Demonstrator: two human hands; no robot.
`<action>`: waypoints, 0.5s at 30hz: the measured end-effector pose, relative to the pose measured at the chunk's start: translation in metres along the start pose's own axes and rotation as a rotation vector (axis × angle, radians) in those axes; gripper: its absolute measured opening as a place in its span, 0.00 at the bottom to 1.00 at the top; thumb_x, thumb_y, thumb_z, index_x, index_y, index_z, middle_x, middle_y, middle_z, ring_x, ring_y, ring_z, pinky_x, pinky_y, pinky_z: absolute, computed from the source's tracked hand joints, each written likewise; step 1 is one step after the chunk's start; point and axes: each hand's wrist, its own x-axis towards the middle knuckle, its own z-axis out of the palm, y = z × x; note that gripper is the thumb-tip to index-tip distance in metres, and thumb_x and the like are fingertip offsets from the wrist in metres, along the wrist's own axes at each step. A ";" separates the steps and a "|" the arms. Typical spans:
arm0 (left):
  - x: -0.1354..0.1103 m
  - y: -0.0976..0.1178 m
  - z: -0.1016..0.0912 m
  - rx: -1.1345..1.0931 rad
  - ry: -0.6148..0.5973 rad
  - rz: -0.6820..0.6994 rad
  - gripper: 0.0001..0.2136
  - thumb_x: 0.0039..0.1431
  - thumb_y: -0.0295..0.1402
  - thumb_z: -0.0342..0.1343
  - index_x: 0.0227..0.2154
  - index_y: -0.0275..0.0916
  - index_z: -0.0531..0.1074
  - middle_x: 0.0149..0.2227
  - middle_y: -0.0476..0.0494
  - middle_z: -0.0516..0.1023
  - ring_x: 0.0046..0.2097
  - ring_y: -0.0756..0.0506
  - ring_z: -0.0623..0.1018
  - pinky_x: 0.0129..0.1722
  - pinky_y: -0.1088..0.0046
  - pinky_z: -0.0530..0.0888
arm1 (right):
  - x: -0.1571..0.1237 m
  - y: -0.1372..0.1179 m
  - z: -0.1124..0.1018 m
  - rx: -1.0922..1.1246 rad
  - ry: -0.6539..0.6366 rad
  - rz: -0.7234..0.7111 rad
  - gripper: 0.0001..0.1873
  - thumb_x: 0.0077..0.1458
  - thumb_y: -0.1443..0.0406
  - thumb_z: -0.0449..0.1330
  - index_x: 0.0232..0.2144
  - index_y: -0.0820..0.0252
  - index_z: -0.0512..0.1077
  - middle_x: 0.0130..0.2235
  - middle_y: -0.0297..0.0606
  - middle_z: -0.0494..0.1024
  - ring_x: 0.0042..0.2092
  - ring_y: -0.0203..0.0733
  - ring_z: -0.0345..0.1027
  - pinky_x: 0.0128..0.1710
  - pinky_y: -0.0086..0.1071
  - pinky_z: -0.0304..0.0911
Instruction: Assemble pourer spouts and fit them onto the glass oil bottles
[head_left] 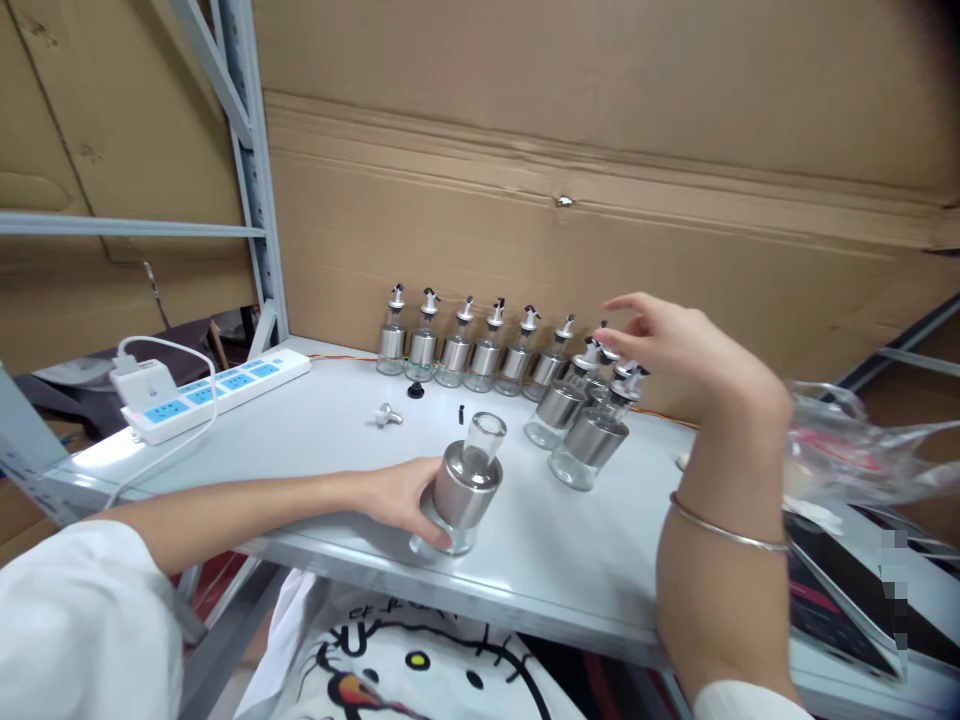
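Note:
My left hand (409, 500) is wrapped around the lower part of an oil bottle (469, 485), clear glass with a metal sleeve and an uncapped neck, at the table's front edge. Over the right end of the bottle group hovers my right hand (667, 335), thumb and fingers apart with nothing visible between them. Just below it stand capped oil bottles, the nearest one (592, 440) with a pour spout. On the tabletop lie a silver pour spout (388, 415), a black stopper (415, 390) and a small black piece (461, 413).
Several capped oil bottles (454, 355) line the cardboard wall (450, 220) at the back. A white power strip (225, 395) with a plugged-in charger (142, 385) is on the left. Clear plastic bags (862, 450) and a dark flat device (840, 590) lie at right.

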 end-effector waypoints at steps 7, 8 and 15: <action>-0.001 0.001 0.000 0.018 0.018 -0.004 0.21 0.38 0.36 0.66 0.36 0.35 0.68 0.37 0.45 0.73 0.44 0.42 0.71 0.47 0.65 0.68 | 0.025 0.009 0.031 -0.010 -0.152 0.059 0.17 0.56 0.57 0.53 0.43 0.56 0.73 0.26 0.35 0.78 0.31 0.42 0.71 0.30 0.31 0.62; -0.001 0.002 0.000 0.018 0.017 -0.002 0.20 0.39 0.36 0.66 0.36 0.35 0.68 0.38 0.45 0.73 0.44 0.42 0.71 0.48 0.65 0.67 | 0.026 0.008 0.032 0.004 -0.162 0.069 0.16 0.56 0.57 0.52 0.42 0.57 0.73 0.27 0.36 0.79 0.31 0.41 0.71 0.29 0.31 0.62; -0.001 0.002 0.000 0.028 0.012 -0.019 0.21 0.40 0.36 0.66 0.38 0.34 0.68 0.40 0.43 0.73 0.48 0.39 0.70 0.51 0.62 0.66 | 0.014 0.026 0.010 -0.054 -0.154 0.060 0.27 0.45 0.52 0.62 0.46 0.58 0.69 0.39 0.40 0.79 0.39 0.45 0.72 0.36 0.33 0.65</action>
